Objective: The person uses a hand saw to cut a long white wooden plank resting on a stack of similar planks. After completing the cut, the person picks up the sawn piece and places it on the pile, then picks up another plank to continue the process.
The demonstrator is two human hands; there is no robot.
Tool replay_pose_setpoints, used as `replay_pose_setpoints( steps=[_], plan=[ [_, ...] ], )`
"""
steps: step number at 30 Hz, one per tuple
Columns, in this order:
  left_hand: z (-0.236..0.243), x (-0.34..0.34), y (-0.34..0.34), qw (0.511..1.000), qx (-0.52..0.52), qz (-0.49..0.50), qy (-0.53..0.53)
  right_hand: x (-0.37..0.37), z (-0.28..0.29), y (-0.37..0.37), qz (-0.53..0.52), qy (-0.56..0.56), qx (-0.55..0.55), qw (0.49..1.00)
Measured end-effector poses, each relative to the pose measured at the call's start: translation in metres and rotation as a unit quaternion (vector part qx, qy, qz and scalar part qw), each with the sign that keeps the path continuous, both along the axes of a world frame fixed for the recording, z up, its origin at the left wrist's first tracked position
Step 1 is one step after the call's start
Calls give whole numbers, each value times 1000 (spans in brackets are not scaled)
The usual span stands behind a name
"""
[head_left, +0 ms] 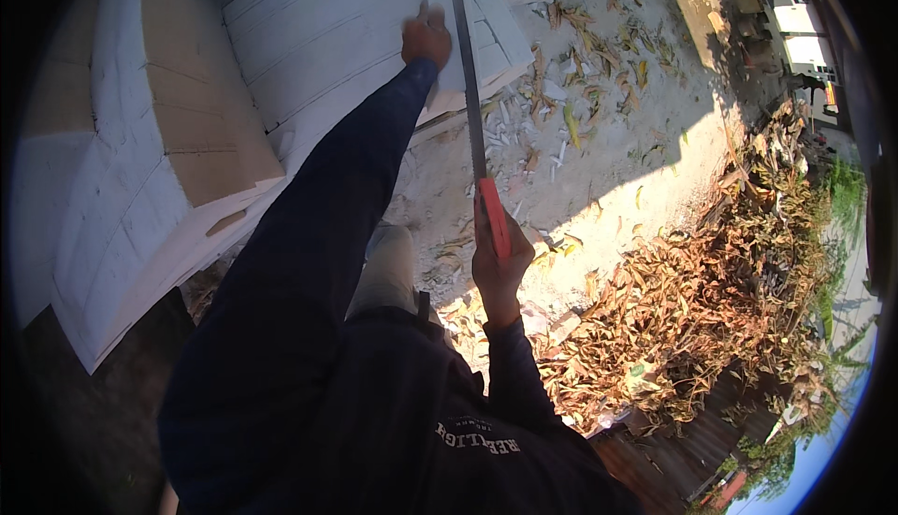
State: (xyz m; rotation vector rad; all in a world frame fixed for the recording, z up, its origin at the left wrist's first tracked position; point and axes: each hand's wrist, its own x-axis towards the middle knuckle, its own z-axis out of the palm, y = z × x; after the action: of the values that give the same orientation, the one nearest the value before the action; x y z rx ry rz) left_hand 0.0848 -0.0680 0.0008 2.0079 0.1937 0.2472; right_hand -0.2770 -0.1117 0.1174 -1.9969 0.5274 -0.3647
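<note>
In my right hand [502, 267] is a handsaw [474, 117], its orange-red handle wrapped by my fingers. The long dark blade points away from me, and its far part passes over a narrow white board [451, 24]. My left hand [427, 40] is at that board's left side, just left of the blade, with the fingers closed against it and slightly blurred. How far they wrap around the board cannot be made out. Under and beside the board spreads a white panelled surface [323, 24] with thin seams.
A white block-like structure [126, 178] with a tan face stands at left. White chips [554, 94] and scattered leaves lie on the pale ground [617, 131]. A big heap of dry brown leaves [692, 300] fills the right, with dark boards [697, 440] below it.
</note>
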Motion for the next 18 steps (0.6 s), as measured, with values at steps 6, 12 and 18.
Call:
replay_pose_setpoints(
  steps=[6,12,18],
  plan=[
    [9,-1,2,1000,8,-17,-4,10,-7,1,-6,-21,-60,998],
    [3,-2,-2,999,8,-12,35,-29,2,7,-14,12,-86,996],
    [0,1,-2,999,-13,-33,-11,19,-6,0,-3,-76,-44,996]
  ],
)
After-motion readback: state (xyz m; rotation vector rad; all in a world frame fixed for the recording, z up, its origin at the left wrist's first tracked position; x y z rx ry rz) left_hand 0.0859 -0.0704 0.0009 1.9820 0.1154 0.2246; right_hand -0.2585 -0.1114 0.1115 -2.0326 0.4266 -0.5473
